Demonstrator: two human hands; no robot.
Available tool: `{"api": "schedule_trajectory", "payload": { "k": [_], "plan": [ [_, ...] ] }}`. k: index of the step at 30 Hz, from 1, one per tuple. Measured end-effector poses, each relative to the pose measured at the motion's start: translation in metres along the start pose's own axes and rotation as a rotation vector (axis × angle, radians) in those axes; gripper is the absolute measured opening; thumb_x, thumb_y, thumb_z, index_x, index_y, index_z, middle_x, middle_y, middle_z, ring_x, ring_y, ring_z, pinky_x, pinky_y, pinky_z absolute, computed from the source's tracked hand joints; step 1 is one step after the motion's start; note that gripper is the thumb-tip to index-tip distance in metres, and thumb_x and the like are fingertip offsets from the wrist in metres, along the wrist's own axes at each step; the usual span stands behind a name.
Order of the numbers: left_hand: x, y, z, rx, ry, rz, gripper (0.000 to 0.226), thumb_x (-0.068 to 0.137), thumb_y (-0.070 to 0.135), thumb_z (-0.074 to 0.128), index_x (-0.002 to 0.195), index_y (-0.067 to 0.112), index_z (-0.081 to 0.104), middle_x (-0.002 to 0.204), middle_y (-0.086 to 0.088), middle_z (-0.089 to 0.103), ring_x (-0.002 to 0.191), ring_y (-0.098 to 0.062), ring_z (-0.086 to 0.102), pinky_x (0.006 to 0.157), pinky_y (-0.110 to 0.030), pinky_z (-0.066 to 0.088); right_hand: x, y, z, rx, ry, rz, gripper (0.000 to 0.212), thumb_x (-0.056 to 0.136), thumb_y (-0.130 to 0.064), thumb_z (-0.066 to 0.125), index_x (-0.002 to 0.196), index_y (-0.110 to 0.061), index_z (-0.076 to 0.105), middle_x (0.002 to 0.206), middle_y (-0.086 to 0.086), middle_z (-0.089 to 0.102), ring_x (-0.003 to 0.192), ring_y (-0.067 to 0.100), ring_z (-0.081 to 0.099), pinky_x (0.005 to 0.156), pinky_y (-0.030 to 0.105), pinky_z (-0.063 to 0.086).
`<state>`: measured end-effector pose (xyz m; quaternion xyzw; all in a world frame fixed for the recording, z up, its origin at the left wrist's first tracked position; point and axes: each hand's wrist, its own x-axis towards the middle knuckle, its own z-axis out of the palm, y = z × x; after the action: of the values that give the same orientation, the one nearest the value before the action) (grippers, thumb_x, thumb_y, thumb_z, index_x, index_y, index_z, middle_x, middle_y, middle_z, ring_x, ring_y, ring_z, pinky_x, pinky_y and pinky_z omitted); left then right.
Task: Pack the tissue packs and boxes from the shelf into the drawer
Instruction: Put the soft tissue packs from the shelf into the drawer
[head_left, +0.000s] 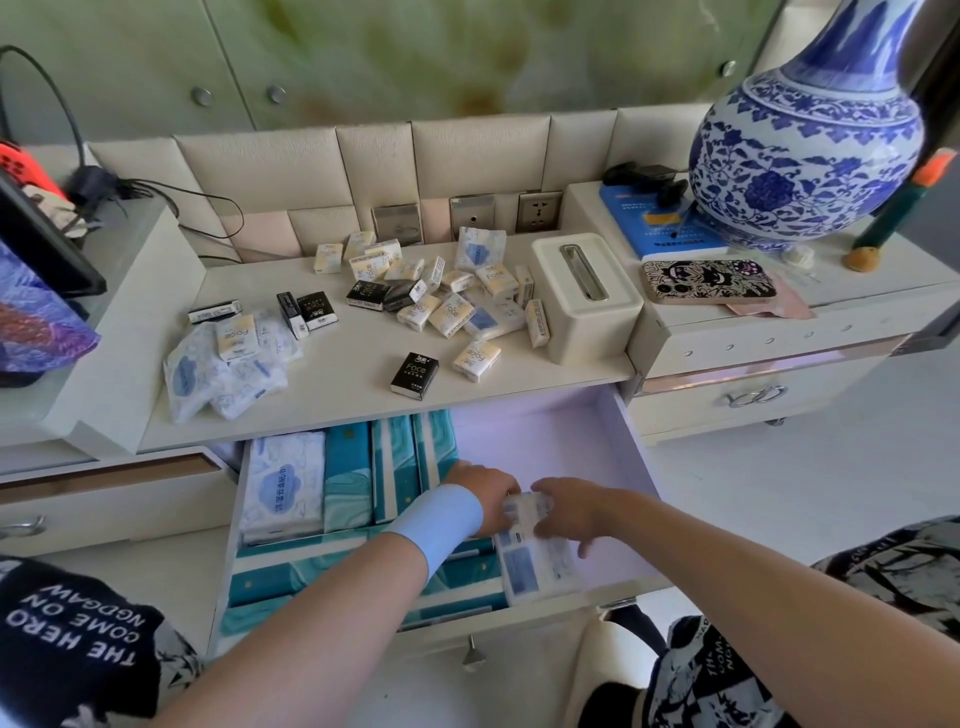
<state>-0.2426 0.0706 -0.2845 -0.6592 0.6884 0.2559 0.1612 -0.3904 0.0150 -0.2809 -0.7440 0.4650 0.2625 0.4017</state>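
Observation:
Both my hands reach into the open drawer (618, 457). My left hand (485, 496), a blue band on its wrist, and my right hand (566, 512) together hold a white and blue tissue pack (524, 512) above another pack (537, 566) lying at the drawer's front. Teal tissue boxes (395, 467) and a large white pack (283, 486) fill the drawer's left half. On the shelf (337, 384) lie several small cream packs (449, 314), black packs (414, 375) and soft white packs (223, 376).
A cream tissue dispenser box (584, 296) stands at the shelf's right end. On the right cabinet sit a phone (709, 280), a blue book (660, 228) and a large blue-and-white vase (810, 140). Cables (171, 195) lie at the left. The drawer's right half shows bare lilac floor.

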Motion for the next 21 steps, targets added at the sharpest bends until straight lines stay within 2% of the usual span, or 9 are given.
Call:
{"api": "schedule_trajectory", "payload": {
  "k": [2,5,7,9,12,16,19,21],
  "plan": [
    [-0.002,-0.002,0.001,-0.015,-0.028,0.004,0.037,0.093,0.035,0.048,0.129,0.030,0.055,0.124,0.000,0.064,0.112,-0.026,0.059,0.094,-0.036,0.042,0.000,-0.001,0.001,-0.116,-0.021,-0.003,0.070,0.091,-0.025,0.066,0.151,-0.019,0.030,0.140,0.008,0.050,0.112,0.028,0.060,0.081,0.039,0.061],
    [-0.007,-0.008,-0.001,-0.050,-0.015,0.001,0.055,0.096,0.036,0.052,0.148,0.027,0.036,0.144,-0.003,0.049,0.129,-0.028,0.047,0.105,-0.039,0.039,0.002,-0.005,0.000,-0.267,0.084,0.000,0.088,0.091,-0.040,0.063,0.158,-0.021,0.009,0.156,0.007,0.036,0.134,0.029,0.045,0.106,0.042,0.044],
    [-0.013,-0.014,-0.013,-0.098,0.051,-0.002,0.058,0.097,0.036,0.053,0.150,0.027,0.031,0.149,-0.004,0.043,0.133,-0.027,0.043,0.108,-0.039,0.037,0.003,-0.016,-0.009,-0.295,0.194,-0.015,0.084,0.093,-0.042,0.058,0.158,-0.023,0.009,0.159,0.008,0.030,0.139,0.031,0.040,0.110,0.043,0.039],
    [-0.018,-0.026,-0.031,-0.206,0.134,-0.024,0.052,0.098,0.033,0.053,0.147,0.027,0.038,0.145,0.000,0.047,0.129,-0.024,0.047,0.105,-0.036,0.039,0.001,-0.035,-0.025,-0.270,0.289,-0.072,0.070,0.097,-0.038,0.054,0.156,-0.025,0.020,0.158,0.006,0.032,0.139,0.029,0.039,0.112,0.041,0.037],
    [-0.030,-0.061,-0.065,-0.339,0.262,-0.105,0.041,0.096,0.029,0.054,0.137,0.027,0.050,0.131,0.004,0.057,0.116,-0.020,0.055,0.099,-0.034,0.045,-0.002,-0.078,-0.052,-0.130,0.392,-0.198,0.051,0.097,-0.032,0.052,0.147,-0.027,0.040,0.147,0.001,0.048,0.130,0.022,0.049,0.106,0.035,0.042],
    [-0.056,-0.131,-0.103,-0.372,0.426,-0.271,0.026,0.093,0.027,0.053,0.119,0.029,0.057,0.115,0.004,0.062,0.101,-0.022,0.059,0.089,-0.036,0.050,0.002,-0.145,-0.068,-0.035,0.435,-0.344,0.040,0.096,-0.026,0.052,0.136,-0.027,0.053,0.127,-0.002,0.060,0.108,0.019,0.061,0.089,0.029,0.052],
    [-0.078,-0.193,-0.108,-0.412,0.507,-0.453,0.026,0.094,0.027,0.051,0.119,0.029,0.055,0.117,0.002,0.061,0.105,-0.023,0.057,0.090,-0.035,0.048,0.021,-0.201,-0.064,0.021,0.397,-0.387,0.037,0.095,-0.025,0.048,0.130,-0.029,0.056,0.119,-0.002,0.063,0.092,0.018,0.066,0.079,0.031,0.058],
    [-0.090,-0.232,-0.099,-0.427,0.547,-0.601,0.030,0.094,0.025,0.050,0.123,0.027,0.053,0.127,-0.003,0.057,0.116,-0.027,0.053,0.097,-0.038,0.045,0.039,-0.241,-0.060,0.059,0.376,-0.402,0.038,0.095,-0.026,0.050,0.132,-0.027,0.055,0.124,-0.002,0.061,0.095,0.017,0.063,0.079,0.027,0.053]
  ]
}}
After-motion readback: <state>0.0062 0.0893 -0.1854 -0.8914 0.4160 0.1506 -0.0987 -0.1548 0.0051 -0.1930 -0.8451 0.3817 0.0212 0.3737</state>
